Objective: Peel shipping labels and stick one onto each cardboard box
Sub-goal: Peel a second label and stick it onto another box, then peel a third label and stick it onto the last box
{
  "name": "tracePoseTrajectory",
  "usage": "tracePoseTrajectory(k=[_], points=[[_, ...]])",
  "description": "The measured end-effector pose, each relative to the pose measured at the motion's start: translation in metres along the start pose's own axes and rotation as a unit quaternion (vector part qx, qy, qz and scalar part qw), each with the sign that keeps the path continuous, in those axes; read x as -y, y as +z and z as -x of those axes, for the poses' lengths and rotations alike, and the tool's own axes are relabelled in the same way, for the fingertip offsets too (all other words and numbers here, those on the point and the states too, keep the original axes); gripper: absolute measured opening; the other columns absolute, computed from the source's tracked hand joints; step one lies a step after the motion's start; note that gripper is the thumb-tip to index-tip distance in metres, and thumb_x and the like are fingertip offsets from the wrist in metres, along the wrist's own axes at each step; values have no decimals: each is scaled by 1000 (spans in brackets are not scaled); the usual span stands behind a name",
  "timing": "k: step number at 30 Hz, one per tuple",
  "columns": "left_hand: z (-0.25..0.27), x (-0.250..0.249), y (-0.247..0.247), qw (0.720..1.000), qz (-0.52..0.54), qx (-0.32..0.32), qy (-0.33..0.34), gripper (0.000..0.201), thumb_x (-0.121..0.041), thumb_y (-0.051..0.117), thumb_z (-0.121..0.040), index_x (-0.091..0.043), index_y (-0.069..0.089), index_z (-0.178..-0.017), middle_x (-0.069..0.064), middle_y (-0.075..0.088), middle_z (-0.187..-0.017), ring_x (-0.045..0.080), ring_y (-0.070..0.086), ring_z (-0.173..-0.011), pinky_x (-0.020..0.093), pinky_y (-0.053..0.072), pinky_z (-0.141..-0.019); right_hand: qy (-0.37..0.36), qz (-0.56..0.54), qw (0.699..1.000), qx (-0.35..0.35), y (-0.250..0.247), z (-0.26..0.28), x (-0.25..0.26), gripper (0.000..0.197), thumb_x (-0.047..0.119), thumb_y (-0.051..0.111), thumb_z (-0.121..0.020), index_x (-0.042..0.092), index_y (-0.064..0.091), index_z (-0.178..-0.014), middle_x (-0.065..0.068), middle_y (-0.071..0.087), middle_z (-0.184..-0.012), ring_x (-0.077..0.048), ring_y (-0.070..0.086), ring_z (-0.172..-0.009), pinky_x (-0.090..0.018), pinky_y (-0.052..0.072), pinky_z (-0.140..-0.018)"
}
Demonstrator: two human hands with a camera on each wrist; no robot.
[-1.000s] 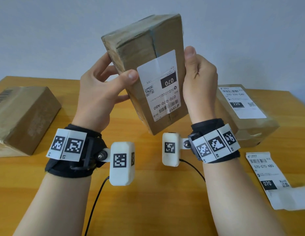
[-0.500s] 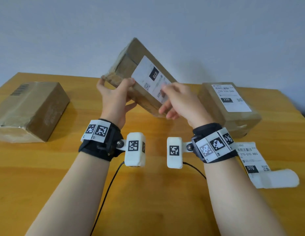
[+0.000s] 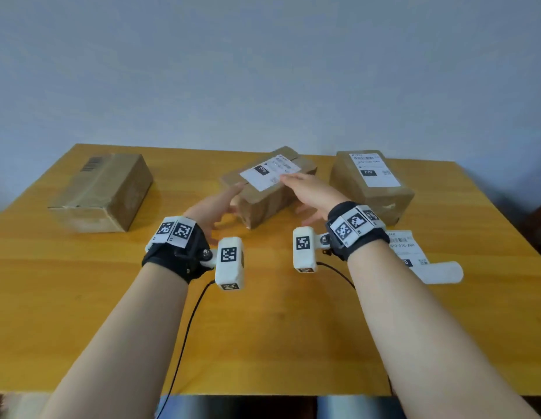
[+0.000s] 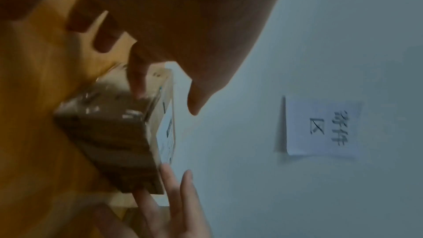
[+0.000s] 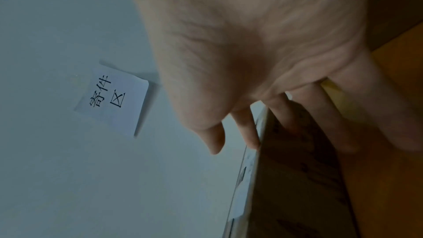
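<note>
A wooden table (image 3: 263,328) with a yellow-orange top stands against a plain pale grey-blue wall (image 3: 263,71). On the wall hangs a small white paper note (image 5: 113,99) with handwritten characters.

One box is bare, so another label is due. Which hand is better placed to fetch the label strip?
Probably the right hand: the label strip lies beside that wrist, across from the left hand.

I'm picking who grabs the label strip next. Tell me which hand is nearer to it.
Right. The right hand rests on the middle box, just beyond the label strip lying by that wrist; the left hand is across the box, farther away.
</note>
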State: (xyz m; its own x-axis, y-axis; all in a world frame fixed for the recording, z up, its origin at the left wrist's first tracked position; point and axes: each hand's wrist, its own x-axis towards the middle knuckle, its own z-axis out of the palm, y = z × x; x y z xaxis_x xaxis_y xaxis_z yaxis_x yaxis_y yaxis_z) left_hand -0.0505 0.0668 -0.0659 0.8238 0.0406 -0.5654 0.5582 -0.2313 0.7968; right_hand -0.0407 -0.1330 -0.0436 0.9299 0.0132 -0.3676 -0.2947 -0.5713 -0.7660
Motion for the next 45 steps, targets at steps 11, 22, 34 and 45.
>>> tracePoseTrajectory(k=[11,22,34,45], points=[[-9,-18,16,976,-68,-121,168,52,-30,66,-97,-24,45,-144,7,54,-135,21,54,-96,34,46,-73,-4,-15,1000,17,-24,15,-4,55,54,49,-104,29,46,-153,-3,61,-135,-29,71,-102,-52,59,-93],[-7,-28,74,973,-182,7,141,23,-24,69,-95,-27,68,-118,2,68,-114,21,66,-102,35,57,-69,-75,36,984,-158,-71,22,-18,29,33,53,-104,25,68,-128,3,64,-133,-22,63,-114,-42,54,-100],[-34,-25,104,954,-203,-15,220,45,-6,53,-102,-33,59,-138,-5,54,-149,14,59,-71,44,64,-74,76,268,946,-166,-98,-3,-71,37,45,41,-103,35,62,-132,-9,39,-161,-29,15,-155,-52,14,-121],[-60,-45,131,947,-188,33,258,45,-16,55,-104,-25,48,-148,2,45,-156,21,60,-102,39,63,-74,57,206,959,-186,-93,-27,-72,35,52,47,-91,29,60,-114,-15,52,-146,-32,49,-132,-32,39,-85]])
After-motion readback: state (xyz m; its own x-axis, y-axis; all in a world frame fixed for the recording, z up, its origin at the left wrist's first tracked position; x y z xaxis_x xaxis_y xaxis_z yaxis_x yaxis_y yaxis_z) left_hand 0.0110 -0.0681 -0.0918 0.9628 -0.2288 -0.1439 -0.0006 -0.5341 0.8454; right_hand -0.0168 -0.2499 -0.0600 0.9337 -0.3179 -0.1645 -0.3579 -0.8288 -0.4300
